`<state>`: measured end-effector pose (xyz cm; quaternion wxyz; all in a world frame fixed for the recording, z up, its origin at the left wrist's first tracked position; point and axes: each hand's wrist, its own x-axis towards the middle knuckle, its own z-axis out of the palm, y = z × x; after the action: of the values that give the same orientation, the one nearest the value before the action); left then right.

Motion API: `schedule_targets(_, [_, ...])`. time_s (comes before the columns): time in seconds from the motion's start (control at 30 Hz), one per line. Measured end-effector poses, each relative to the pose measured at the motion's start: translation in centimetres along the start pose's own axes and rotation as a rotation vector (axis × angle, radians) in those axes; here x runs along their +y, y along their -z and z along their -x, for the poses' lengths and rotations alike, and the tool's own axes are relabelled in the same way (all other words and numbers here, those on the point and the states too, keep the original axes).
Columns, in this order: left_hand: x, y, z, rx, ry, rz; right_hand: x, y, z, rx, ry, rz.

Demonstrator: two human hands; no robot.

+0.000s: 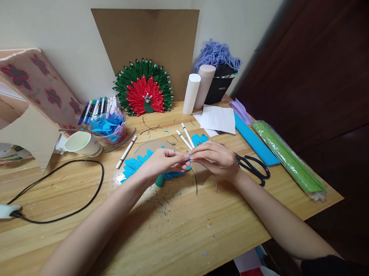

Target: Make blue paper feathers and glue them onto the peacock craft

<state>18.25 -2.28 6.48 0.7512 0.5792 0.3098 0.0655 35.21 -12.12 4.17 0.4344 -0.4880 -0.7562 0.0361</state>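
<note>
Over a pale wood-grain table [165, 246], the left hand [165, 161] and the right hand [216, 157] meet fingertip to fingertip, thumbs and forefingers drawn narrow around a small bluish scrap [189, 157] (so much of it is covered by the fingers that its shape cannot be told). The scrap is up between the two hands, just above the right end of a fan of bright blue paper petals [135, 166], which lies partly hidden under the left hand and wrist. A rounded dark green piece [159, 181] shows at the fan's near edge. Just beyond the right hand lie a bright blue cutout with a scalloped edge [199, 139] and two slim white markers with dark bands [185, 137], while a pair of black-handled scissors [255, 167] rests beside the right wrist. To the left of the fan is a white marker with red bands [126, 152], lying at a slant. Farther back, a green and red peacock of layered petals [145, 88] stands before a plain brown cardboard sheet [154, 32], and a pale paper cup [82, 144] stands at the left near a clear tub of blue and lilac scraps [109, 127].
</note>
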Motion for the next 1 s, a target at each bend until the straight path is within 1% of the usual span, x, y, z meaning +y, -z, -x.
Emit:
schedule_targets(0.07, [0.0,-0.1,-0.1,0.026,-0.011,-0.02,-0.1,-0.1,-0.1,-0.002,-0.009,-0.006])
schedule_targets(0.13, [-0.1,-0.2,-0.2,0.082,-0.041,-0.05,-0.3,-0.3,-0.3,0.004,-0.055,-0.026])
schedule_targets(0.2, [-0.3,-0.2,-0.3,0.14,-0.087,-0.096,-0.6,-0.5,-0.4,0.013,-0.147,-0.061])
schedule_targets(0.27, [-0.4,-0.3,-0.3,0.181,-0.126,-0.154,-0.9,-0.6,-0.6,0.016,-0.268,-0.113])
schedule_targets(0.4, [-0.4,-0.4,-0.1,0.239,-0.191,-0.29,-1.0,-1.1,-0.9,0.049,-0.495,-0.319])
schedule_targets(0.53, [-0.3,-0.5,0.2,0.258,-0.259,-0.377,-0.7,-1.4,-0.9,0.099,-0.612,-0.515])
schedule_targets(0.7, [-0.5,-0.4,0.3,0.224,-0.342,-0.464,-0.5,-1.4,-0.9,0.145,-0.668,-0.548])
schedule_targets(0.77, [-0.7,-0.4,0.3,0.221,-0.416,-0.555,-0.6,-1.3,-0.9,0.153,-0.672,-0.532])
schedule_targets(0.9, [-1.0,-0.4,0.3,0.277,-0.606,-0.803,-0.5,-1.3,-0.8,0.152,-0.659,-0.504])
schedule_targets(1.0, [-1.0,-0.5,0.3,0.283,-0.684,-0.875,-0.4,-1.3,-0.6,0.151,-0.634,-0.492])
